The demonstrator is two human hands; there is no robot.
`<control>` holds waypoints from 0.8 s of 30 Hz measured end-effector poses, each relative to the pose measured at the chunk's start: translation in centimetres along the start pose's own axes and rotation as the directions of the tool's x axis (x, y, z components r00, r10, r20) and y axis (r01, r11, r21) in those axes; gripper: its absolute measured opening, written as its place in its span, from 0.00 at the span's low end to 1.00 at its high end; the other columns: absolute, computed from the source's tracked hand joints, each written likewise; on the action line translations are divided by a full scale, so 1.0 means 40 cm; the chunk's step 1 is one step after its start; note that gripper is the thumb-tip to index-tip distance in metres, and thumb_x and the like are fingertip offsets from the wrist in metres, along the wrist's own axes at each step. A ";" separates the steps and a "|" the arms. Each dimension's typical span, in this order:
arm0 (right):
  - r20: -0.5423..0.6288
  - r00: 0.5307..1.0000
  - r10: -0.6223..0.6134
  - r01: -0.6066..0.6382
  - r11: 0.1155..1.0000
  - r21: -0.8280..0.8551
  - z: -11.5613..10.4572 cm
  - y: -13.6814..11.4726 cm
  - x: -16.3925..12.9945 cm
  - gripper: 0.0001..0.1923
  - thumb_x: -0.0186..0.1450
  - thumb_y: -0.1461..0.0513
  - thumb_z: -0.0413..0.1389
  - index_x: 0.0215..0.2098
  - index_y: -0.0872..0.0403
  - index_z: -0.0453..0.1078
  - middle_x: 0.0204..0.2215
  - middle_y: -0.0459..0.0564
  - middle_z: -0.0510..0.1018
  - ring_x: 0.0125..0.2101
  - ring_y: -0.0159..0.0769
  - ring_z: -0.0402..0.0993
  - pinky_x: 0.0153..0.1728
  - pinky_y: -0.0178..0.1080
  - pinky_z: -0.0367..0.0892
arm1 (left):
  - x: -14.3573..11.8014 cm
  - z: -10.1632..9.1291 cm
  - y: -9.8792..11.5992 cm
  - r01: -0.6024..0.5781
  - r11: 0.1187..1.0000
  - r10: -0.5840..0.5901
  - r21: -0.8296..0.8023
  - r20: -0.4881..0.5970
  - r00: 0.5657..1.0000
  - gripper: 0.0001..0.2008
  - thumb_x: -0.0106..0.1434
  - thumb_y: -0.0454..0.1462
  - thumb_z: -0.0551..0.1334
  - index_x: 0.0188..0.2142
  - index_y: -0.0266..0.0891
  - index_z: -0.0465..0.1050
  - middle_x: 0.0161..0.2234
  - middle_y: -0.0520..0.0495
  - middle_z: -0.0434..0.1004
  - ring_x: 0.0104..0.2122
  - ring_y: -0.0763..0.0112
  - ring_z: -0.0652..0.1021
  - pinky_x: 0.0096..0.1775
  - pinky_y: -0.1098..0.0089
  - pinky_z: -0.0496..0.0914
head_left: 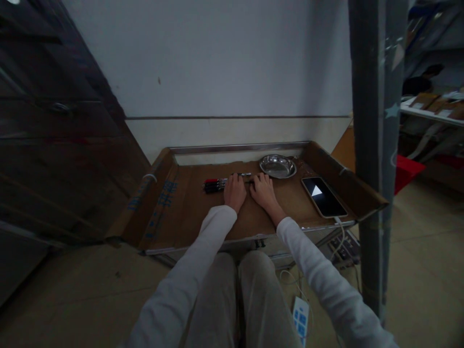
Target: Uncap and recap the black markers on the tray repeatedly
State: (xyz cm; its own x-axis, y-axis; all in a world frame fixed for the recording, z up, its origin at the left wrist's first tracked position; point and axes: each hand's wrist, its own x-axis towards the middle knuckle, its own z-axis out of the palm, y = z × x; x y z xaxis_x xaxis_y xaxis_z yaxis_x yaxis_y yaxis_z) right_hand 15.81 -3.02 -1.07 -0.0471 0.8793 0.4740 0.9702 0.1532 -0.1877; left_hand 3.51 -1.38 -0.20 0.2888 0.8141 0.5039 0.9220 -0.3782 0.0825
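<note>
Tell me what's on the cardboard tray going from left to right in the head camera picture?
Blue printing on the tray's left flap → bundle of marker pens → left hand → right hand → phone with a lit screen. The metal dish sits farther back, above the right hand.

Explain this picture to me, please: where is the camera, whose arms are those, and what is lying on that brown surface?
There is no machine here. The camera sits on a person's head and looks forward and down, so the white sleeves and knees are the wearer's own. The left hand and right hand rest side by side on a low table lined with cardboard. Both hands lie over a small bunch of pens, which stick out to the left; whether the fingers grip them is too dark to tell. Behind the right hand stands a shallow metal dish. To the right lies a phone with its screen lit. A white power strip lies on the floor below.
</note>
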 end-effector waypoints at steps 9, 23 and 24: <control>-0.025 1.000 -0.008 0.009 1.000 0.014 0.004 0.004 0.002 0.12 0.64 0.63 0.46 0.44 0.58 0.66 0.45 0.60 0.68 0.46 0.47 0.61 0.45 0.45 0.59 | -0.009 0.003 -0.010 0.043 0.999 -0.042 0.034 -0.040 0.998 0.13 0.62 0.29 0.48 0.42 0.33 0.68 0.43 0.37 0.70 0.44 0.58 0.70 0.47 0.60 0.64; 0.005 0.999 -0.034 0.033 0.999 0.022 -0.005 0.005 0.003 0.11 0.67 0.63 0.46 0.43 0.56 0.67 0.44 0.59 0.69 0.45 0.46 0.61 0.45 0.45 0.58 | -0.011 0.006 -0.019 0.010 1.000 -0.010 -0.015 0.017 1.000 0.11 0.66 0.31 0.48 0.38 0.35 0.69 0.41 0.38 0.71 0.44 0.59 0.70 0.46 0.59 0.64; 0.008 0.999 -0.035 0.035 0.999 0.019 -0.005 0.006 0.003 0.11 0.67 0.62 0.45 0.43 0.56 0.67 0.43 0.58 0.69 0.45 0.46 0.61 0.45 0.44 0.58 | -0.011 0.005 -0.019 0.012 1.000 -0.011 -0.017 0.019 1.000 0.11 0.66 0.31 0.49 0.38 0.35 0.69 0.40 0.39 0.71 0.44 0.59 0.70 0.46 0.60 0.64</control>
State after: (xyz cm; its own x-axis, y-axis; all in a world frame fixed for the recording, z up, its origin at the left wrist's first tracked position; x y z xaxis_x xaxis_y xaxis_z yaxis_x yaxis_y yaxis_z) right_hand 16.07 -2.97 -0.88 -0.0830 0.8771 0.4732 0.9633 0.1922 -0.1873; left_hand 2.73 -1.36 -0.64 0.2833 0.8264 0.4867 0.9208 -0.3762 0.1028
